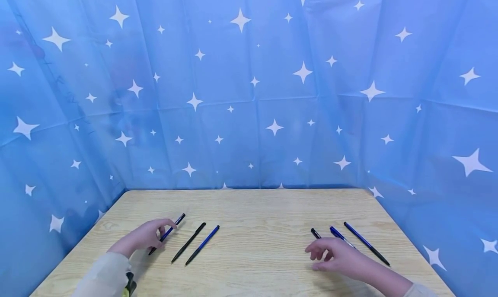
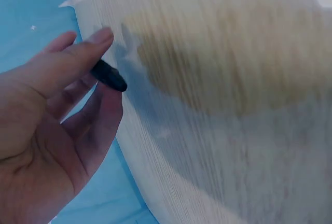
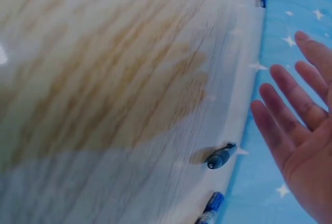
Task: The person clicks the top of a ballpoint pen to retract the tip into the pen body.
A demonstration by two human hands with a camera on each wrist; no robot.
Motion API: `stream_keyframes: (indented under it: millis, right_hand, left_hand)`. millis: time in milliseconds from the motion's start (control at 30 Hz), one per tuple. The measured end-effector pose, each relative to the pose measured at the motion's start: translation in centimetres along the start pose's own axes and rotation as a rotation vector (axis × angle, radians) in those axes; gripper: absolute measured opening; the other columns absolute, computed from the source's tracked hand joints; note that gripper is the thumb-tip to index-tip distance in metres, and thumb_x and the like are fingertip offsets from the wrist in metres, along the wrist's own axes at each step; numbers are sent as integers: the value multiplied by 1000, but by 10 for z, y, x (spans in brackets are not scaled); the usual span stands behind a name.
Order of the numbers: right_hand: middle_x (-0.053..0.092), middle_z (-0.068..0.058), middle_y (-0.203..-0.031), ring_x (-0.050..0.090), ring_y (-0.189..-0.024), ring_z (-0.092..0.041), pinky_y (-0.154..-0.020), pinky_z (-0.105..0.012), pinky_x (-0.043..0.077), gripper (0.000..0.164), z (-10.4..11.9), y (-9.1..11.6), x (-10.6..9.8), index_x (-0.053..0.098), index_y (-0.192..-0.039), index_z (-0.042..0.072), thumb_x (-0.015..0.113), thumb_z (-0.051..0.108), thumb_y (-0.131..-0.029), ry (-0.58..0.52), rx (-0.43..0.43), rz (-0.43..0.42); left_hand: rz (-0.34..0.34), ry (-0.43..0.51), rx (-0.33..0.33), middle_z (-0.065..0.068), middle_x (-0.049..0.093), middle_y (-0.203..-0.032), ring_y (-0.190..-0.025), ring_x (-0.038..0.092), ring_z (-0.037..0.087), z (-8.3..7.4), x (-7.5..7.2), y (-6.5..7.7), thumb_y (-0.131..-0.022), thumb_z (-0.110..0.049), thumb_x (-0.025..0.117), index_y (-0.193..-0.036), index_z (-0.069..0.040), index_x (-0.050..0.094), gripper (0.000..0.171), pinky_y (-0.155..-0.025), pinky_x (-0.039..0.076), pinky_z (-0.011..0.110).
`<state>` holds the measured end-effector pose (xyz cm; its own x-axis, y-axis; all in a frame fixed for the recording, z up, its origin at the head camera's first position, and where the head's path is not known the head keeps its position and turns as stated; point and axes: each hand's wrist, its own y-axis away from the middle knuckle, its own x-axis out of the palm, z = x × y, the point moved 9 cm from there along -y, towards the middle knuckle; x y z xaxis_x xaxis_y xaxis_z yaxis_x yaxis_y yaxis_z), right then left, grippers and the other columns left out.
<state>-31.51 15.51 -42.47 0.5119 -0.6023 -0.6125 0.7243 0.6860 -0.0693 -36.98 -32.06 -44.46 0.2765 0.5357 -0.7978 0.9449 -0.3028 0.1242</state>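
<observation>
At the left of the table, my left hand pinches a blue pen with black ends between thumb and fingers. Its dark tip pokes out from the grip in the left wrist view. Just right of that hand, a black pen and a blue pen lie slanted side by side. My right hand hovers over the right side with loosely spread fingers and holds nothing. It partly covers a black pen and a blue pen. Beyond it lies a blue-and-black pen.
The light wood-grain table fills the lower part of the head view. A blue curtain with white stars hangs behind it and along both sides. Between the two groups of pens is a stretch of bare tabletop.
</observation>
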Motion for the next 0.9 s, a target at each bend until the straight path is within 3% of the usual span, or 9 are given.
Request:
stream_keyframes:
  millis: [267, 433, 667, 900]
  right_hand:
    - [66, -5, -97, 62, -87, -15, -71, -29, 55, 33, -7, 2, 2, 64, -118, 1, 72, 15, -89, -42, 35, 26]
    - [66, -2, -95, 62, -86, -12, -70, -29, 55, 33, -9, 3, 4, 65, -116, 1, 74, 17, -88, -30, 24, 30]
    - [66, -3, -95, 62, -86, -12, -69, -29, 55, 33, -9, 1, 5, 65, -117, 1, 74, 15, -88, -36, 13, 40]
    - [66, -3, -96, 61, -86, -11, -71, -29, 54, 33, -7, -5, 5, 64, -118, 1, 72, 15, -89, -18, 12, 36]
  left_hand:
    - [138, 21, 34, 8, 51, -89, -60, 51, 18, 3, 5, -3, -73, 8, 80, -119, -10, 62, 53, -52, 47, 32]
    - [201, 76, 88, 9, 52, -88, -60, 51, 17, 1, 8, -2, -73, 11, 78, -119, -6, 61, 51, -49, 47, 29]
    - [238, 93, 115, 8, 53, -88, -60, 52, 14, 0, 8, -2, -75, 9, 77, -119, -5, 62, 49, -50, 49, 29]
    - [207, 77, 118, 11, 55, -92, -78, 57, 24, -6, 0, -1, -72, 8, 80, -116, -4, 64, 48, -63, 51, 34]
